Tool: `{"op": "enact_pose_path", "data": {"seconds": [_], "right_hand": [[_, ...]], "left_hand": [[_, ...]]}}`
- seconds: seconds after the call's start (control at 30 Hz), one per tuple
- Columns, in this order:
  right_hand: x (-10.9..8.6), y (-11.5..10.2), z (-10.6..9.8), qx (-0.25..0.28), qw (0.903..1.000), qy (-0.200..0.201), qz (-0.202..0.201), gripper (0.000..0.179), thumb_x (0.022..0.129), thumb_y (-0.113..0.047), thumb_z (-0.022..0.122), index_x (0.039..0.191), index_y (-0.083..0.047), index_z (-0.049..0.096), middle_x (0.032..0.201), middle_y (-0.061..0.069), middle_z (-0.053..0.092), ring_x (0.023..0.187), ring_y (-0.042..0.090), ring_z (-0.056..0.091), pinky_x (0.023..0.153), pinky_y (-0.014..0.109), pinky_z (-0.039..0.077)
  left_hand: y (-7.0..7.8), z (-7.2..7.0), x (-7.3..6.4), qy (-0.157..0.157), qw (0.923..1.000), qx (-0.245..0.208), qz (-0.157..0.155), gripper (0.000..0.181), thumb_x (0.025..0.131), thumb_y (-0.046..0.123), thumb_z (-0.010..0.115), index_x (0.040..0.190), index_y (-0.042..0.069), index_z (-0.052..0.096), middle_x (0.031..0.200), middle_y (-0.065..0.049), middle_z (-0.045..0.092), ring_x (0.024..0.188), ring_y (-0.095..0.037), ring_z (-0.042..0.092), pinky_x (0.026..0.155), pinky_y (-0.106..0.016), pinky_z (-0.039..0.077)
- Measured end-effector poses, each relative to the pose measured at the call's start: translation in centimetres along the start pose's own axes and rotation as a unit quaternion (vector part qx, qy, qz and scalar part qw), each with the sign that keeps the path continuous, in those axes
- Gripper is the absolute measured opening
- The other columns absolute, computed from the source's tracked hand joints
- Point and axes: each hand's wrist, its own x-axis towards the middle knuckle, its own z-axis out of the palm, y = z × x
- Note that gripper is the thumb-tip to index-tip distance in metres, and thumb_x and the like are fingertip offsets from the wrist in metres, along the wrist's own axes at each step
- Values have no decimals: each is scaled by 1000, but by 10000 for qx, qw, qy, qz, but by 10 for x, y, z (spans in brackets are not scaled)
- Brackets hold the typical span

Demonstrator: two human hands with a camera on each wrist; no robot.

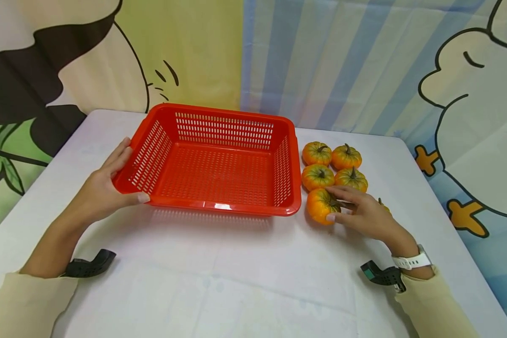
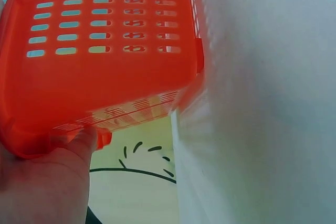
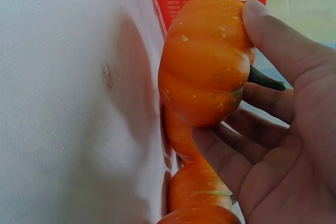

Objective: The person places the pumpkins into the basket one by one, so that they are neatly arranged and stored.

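My left hand (image 1: 103, 188) grips the left end of a red plastic basket (image 1: 219, 205), its thumb over the front rim near the corner. The left wrist view shows the basket's slotted wall (image 2: 105, 72) above that hand. Nothing lies inside the basket. To its right, my right hand (image 1: 363, 211) holds a small orange pumpkin (image 1: 319, 206) between thumb and fingers. In the right wrist view the pumpkin (image 3: 202, 61) has its green stem turned toward the palm, and the thumb presses its upper side.
Several more small pumpkins (image 1: 318, 177) with greenish tops sit in a cluster right of the basket, behind the held one. Another pumpkin (image 1: 383, 205) shows partly behind my right hand. A white cloth covers the table (image 1: 219, 291). Behind it hangs a cartoon-printed curtain (image 1: 203, 51).
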Motion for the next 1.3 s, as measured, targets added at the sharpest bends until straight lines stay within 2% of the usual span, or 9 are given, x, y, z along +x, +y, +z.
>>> {"op": "enact_pose_path", "data": {"seconds": [0.23, 0.37, 0.53, 0.6, 0.67, 0.77, 0.93, 1.17, 1.3], "right_hand": [[-1, -4, -1, 252, 9995, 151, -120, 63, 86, -17, 75, 142, -1, 49, 141, 19, 46, 117, 39, 57, 93, 46, 48], [-2, -7, -3, 339, 9989, 299, -111, 63, 88, -16, 73, 143, 0, 47, 143, 20, 45, 116, 38, 57, 94, 43, 47], [-6, -8, -6, 258, 9979, 597, -11, 62, 90, -17, 72, 144, -1, 46, 143, 19, 45, 114, 38, 58, 91, 18, 46], [-6, -9, -8, 272, 9974, 673, -50, 62, 90, -16, 71, 144, -2, 46, 143, 19, 45, 116, 37, 56, 90, 10, 43], [-5, -10, -10, 269, 9967, 752, -115, 61, 90, -15, 72, 144, -4, 46, 143, 18, 45, 118, 37, 54, 89, 8, 41], [-2, -13, -14, 279, 9955, 883, -214, 61, 89, -13, 72, 144, -5, 47, 142, 16, 46, 119, 35, 53, 89, 8, 41], [2, -21, -21, 328, 9932, 1085, -271, 62, 88, -10, 72, 145, -6, 47, 142, 14, 47, 119, 34, 53, 90, 10, 43], [9, -32, -24, 601, 9892, 1282, -383, 62, 87, -3, 72, 144, -7, 48, 141, 10, 48, 122, 27, 52, 91, 14, 45], [16, -42, -24, 783, 9873, 1284, -516, 61, 88, -4, 71, 144, -9, 49, 142, 6, 48, 124, 26, 51, 93, 17, 45]], "left_hand": [[-1, 0, 1, -10, 10000, -54, 52, 107, 78, 23, 82, 156, 20, 9, 159, 22, 4, 146, -26, 14, 77, -6, 40], [-1, 0, 3, -37, 10000, -23, 25, 107, 78, 25, 82, 156, 21, 9, 158, 23, 3, 146, -26, 13, 80, -12, 44], [0, 2, 4, -78, 10000, 36, -22, 107, 78, 27, 82, 156, 22, 9, 157, 26, 2, 146, -26, 12, 87, -33, 46], [2, 2, 3, -71, 10000, 26, -18, 107, 78, 27, 82, 156, 21, 9, 157, 25, 2, 145, -27, 14, 87, -34, 46], [3, 1, 2, -54, 10000, 31, -18, 107, 79, 27, 82, 156, 21, 9, 158, 25, 3, 145, -28, 16, 86, -32, 46], [2, 0, 1, -39, 10000, 41, -9, 107, 79, 26, 82, 156, 20, 9, 158, 24, 3, 144, -29, 17, 86, -30, 45], [1, 1, 2, -36, 10000, 22, 10, 107, 79, 26, 82, 157, 21, 8, 158, 25, 3, 144, -30, 18, 86, -37, 46], [1, 1, 1, -53, 10000, 65, 8, 107, 79, 27, 82, 156, 20, 9, 158, 24, 3, 146, -26, 14, 85, -25, 45], [0, 0, 1, -33, 10000, 51, 15, 106, 79, 26, 82, 156, 20, 9, 158, 24, 3, 146, -26, 13, 83, -20, 45]]}}
